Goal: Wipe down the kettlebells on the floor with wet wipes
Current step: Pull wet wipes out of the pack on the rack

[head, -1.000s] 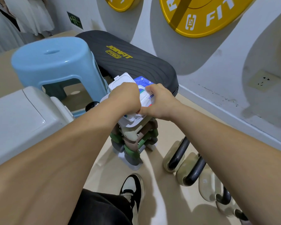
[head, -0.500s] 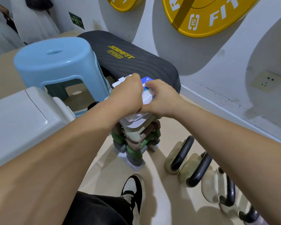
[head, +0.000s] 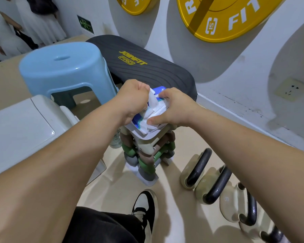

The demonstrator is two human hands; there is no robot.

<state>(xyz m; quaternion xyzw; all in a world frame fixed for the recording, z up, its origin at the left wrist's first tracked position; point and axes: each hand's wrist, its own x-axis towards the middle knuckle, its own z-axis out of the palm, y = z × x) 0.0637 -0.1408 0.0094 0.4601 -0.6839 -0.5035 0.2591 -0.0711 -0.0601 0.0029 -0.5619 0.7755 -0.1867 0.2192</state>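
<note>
Pinching a white wet wipe (head: 152, 102) in your curled left hand (head: 132, 99), you hold it partly out of the wipes pack (head: 135, 121), which sits on top of the dumbbell rack (head: 147, 155). Your right hand (head: 174, 106) clamps the pack's near edge. Kettlebells (head: 197, 170) lie in a row on the floor (head: 119, 183) to your right, clear of both hands.

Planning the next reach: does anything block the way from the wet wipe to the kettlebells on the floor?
Nothing visible. The left hand grips the white wet wipe above the stacked dumbbell rack; the cream, black-handled kettlebells lie right of it across bare floor.
</note>
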